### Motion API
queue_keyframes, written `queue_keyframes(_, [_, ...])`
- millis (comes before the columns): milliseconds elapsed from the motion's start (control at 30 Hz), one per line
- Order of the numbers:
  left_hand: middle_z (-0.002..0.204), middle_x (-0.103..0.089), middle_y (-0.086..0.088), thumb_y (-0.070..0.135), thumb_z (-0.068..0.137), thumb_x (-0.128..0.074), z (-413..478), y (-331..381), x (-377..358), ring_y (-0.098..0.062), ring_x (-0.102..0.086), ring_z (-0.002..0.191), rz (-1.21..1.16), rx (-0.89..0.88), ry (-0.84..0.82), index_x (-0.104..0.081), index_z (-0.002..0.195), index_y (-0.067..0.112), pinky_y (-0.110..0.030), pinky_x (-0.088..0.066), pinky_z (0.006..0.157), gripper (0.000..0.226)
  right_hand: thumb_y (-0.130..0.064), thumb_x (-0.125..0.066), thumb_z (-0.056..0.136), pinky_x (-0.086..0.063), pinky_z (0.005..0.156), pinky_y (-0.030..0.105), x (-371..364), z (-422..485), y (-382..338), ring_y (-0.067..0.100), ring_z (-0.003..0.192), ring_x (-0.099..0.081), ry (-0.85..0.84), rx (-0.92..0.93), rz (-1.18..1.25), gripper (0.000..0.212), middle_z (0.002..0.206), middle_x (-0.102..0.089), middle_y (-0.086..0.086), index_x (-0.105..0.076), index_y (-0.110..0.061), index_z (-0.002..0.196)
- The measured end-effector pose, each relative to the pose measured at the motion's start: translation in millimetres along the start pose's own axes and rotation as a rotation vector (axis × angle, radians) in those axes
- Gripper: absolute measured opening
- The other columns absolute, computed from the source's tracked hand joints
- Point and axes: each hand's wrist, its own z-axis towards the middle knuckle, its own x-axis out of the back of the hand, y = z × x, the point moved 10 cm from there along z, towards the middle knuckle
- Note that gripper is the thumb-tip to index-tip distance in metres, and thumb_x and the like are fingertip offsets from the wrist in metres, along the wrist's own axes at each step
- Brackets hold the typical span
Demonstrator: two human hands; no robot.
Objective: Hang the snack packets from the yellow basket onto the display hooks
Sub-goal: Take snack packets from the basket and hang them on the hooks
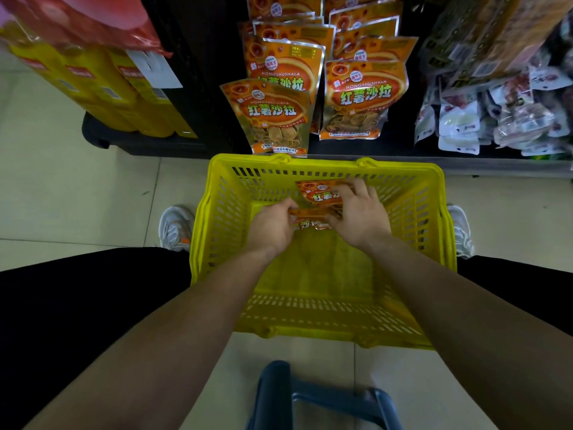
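Note:
The yellow basket point(217, 212) stands on the floor between my feet, below the display. Both hands reach down into it. My left hand point(273, 226) pinches the edge of an orange snack packet point(307, 223) lying on the basket floor. My right hand point(359, 212) rests with spread fingers on a second orange packet point(316, 190), partly covering it. Above the basket, two columns of the same orange snack packets point(364, 97) hang on the display; the hooks themselves are hidden behind the packets.
Yellow boxes point(102, 88) stand on a dark base at the left. Pale and clear snack bags point(496, 119) hang at the right. A blue stool frame point(310, 395) sits under me. My shoes point(175, 226) flank the basket on a tiled floor.

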Motion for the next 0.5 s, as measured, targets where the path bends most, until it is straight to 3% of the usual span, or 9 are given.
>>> queue_keyframes(100, [0.096, -0.072, -0.004, 0.017, 0.102, -0.046, 8.1, -7.3, 8.2, -0.023, -0.065, 0.079, 0.000, -0.009, -0.001, -0.066, 0.108, 0.026, -0.025, -0.043, 0.065, 0.022, -0.032, -0.067, 0.084, -0.042, 0.102, 0.053, 5.2, 1.4, 1.9, 0.034, 0.129, -0.040, 0.061, 0.061, -0.151, 0.065, 0.143, -0.040, 0.006, -0.040, -0.021, 0.143])
queue_keyframes(233, [0.100, -0.072, 0.000, 0.018, 0.103, -0.045, 18.1, -13.1, 15.7, -0.015, -0.059, 0.077, 0.026, -0.019, 0.004, -0.065, 0.109, 0.026, -0.020, -0.038, 0.059, 0.023, -0.020, -0.067, 0.085, -0.044, 0.103, 0.053, -9.3, 7.5, 8.8, 0.037, 0.131, -0.042, -0.018, 0.074, -0.203, 0.071, 0.146, -0.035, 0.011, -0.032, -0.019, 0.147])
queue_keyframes(333, [0.105, -0.071, -0.001, 0.018, 0.103, -0.045, 23.3, -18.3, 16.5, -0.014, -0.059, 0.080, 0.019, 0.000, 0.003, -0.065, 0.111, 0.025, -0.020, -0.042, 0.064, 0.023, -0.022, -0.066, 0.085, -0.047, 0.098, 0.053, -15.6, 10.1, 10.3, 0.037, 0.128, -0.045, -0.020, 0.083, -0.276, 0.071, 0.143, -0.040, 0.012, -0.031, -0.019, 0.147])
queue_keyframes(500, [0.110, -0.070, -0.002, 0.020, 0.103, -0.045, 30.7, -24.9, 13.7, -0.013, -0.058, 0.084, 0.033, 0.037, -0.006, -0.063, 0.116, 0.025, -0.016, -0.039, 0.060, 0.023, -0.023, -0.059, 0.092, -0.048, 0.087, 0.049, -17.6, 12.0, 16.3, 0.034, 0.111, -0.050, 0.002, 0.091, -0.405, 0.037, 0.120, -0.050, 0.014, -0.054, -0.017, 0.128])
